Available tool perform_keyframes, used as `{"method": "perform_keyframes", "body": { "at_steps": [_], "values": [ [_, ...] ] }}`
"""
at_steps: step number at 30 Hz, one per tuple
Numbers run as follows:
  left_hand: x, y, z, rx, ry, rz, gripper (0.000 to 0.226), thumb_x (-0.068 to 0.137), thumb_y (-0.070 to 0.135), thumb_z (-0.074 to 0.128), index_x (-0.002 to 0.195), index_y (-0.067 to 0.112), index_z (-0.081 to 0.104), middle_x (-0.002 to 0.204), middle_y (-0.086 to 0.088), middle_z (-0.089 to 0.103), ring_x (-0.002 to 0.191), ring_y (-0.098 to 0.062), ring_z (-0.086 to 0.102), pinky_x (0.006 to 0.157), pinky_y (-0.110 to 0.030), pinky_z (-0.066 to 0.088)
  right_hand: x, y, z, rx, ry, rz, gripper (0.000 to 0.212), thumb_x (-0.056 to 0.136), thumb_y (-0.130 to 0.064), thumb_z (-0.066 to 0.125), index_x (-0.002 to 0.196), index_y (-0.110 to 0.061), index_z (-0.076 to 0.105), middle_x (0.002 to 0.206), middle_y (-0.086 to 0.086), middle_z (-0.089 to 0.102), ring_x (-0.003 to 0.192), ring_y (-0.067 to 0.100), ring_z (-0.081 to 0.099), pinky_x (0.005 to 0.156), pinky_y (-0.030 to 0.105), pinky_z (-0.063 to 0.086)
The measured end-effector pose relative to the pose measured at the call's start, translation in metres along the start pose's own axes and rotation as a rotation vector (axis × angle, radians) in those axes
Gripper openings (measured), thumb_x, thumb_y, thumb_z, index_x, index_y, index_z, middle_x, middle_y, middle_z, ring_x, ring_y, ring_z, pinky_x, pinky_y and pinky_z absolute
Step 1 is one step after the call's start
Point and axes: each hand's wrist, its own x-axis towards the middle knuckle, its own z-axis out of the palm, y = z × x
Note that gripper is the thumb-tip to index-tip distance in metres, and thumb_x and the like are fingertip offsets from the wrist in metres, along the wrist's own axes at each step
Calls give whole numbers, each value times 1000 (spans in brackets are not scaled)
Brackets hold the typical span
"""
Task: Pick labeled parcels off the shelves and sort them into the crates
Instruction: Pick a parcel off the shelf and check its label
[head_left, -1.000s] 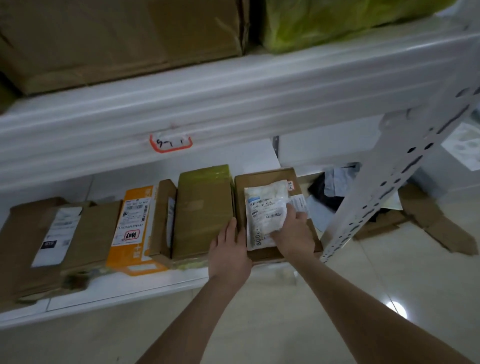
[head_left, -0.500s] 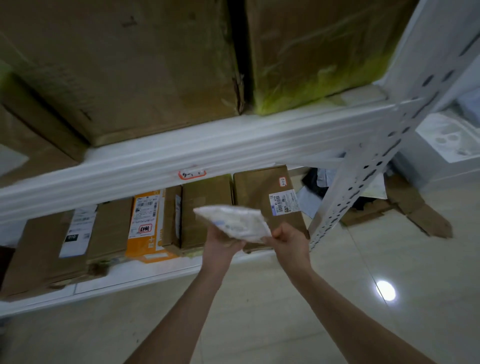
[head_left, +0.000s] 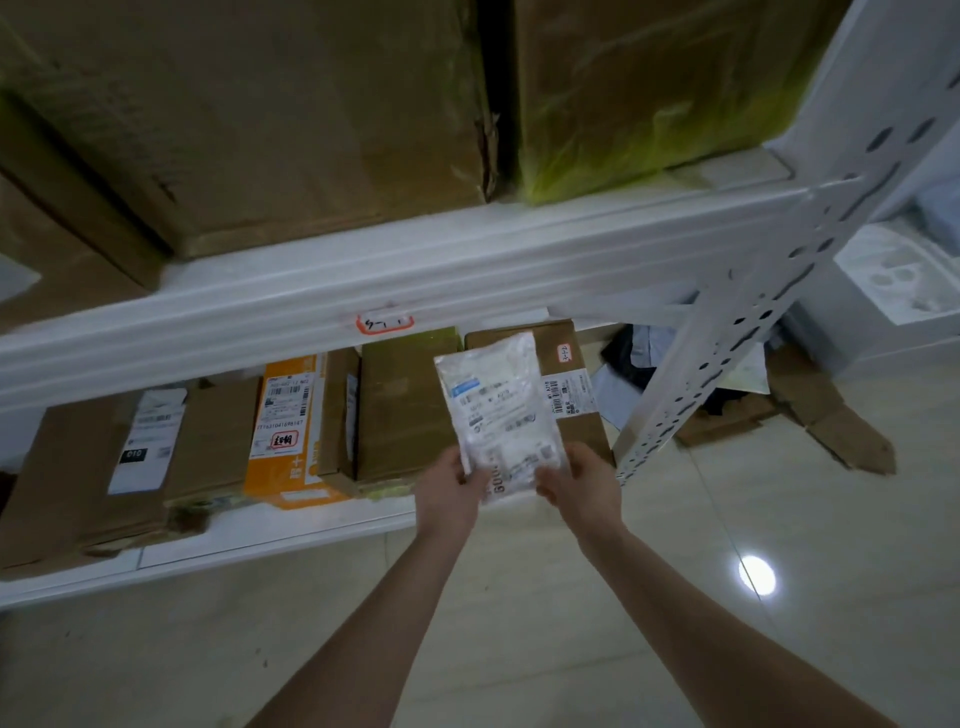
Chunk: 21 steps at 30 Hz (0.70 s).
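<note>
Both sets of my fingers are closed on the white plastic parcel (head_left: 500, 415), my left hand (head_left: 448, 493) pinching its lower left corner and my right hand (head_left: 582, 486) its lower right, just below the middle of the frame. I hold it label side up, tilted toward me, in front of the lower shelf (head_left: 270, 540) rather than on it. Behind the parcel sits a brown box (head_left: 576, 415) with a barcode label; left of that are a taped brown box (head_left: 402, 410), an orange box (head_left: 291, 431) and a flat carton (head_left: 104, 467) at centre left. Across the middle runs the white shelf beam (head_left: 467, 260) with a red-edged tag (head_left: 384, 323). Large cartons (head_left: 260, 114) fill the upper frame.
</note>
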Motion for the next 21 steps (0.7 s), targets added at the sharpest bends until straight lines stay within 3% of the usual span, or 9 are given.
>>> {"method": "perform_keyframes", "body": {
  "at_steps": [3,8,11,13,16,19,21],
  "values": [
    [16,1,2,229,-10,102,46,90,12,57,135,13,49,123,-5,62,109,-24,60,87,-33,50,34,-7,1,-151,132,-30,19,89,-14,57,107,-17,62,94,3,68,84,24,66,73,38,57],
    [34,-29,-11,487,33,177,58,92,18,53,146,15,32,148,-3,35,134,-22,38,101,-34,42,72,-10,7,-412,69,58,40,94,-14,45,134,-21,41,119,13,59,101,31,61,83,44,54],
    [37,-42,-21,587,30,182,61,94,21,51,149,16,25,152,-1,26,138,-20,30,106,-32,37,68,-5,16,-838,7,-6,61,93,-20,47,147,-26,21,149,10,30,133,32,34,108,47,34],
    [39,-44,-26,643,50,188,62,94,23,50,149,14,23,150,-5,27,137,-22,30,108,-32,34,60,-5,24,-1004,7,-193,60,95,-28,47,148,-27,19,155,6,19,141,29,19,113,45,23],
    [46,-46,-32,662,99,148,62,94,24,47,149,10,21,150,-12,27,136,-27,31,110,-36,31,53,-13,48,-871,-52,-407,50,95,-39,47,141,-23,37,144,5,39,130,26,36,105,40,35],
    [55,-50,-40,646,143,91,63,94,23,47,148,6,19,152,-15,22,139,-30,27,113,-37,29,47,-27,84,-700,-207,-315,64,88,-54,53,140,-19,37,138,6,46,127,27,44,103,44,41],
    [58,-55,-46,623,134,48,64,94,23,47,148,5,18,153,-15,18,141,-31,23,113,-38,29,46,-30,102,-789,-284,-246,73,84,-58,57,141,-18,34,139,6,45,129,29,43,105,46,39]
  ]
}}
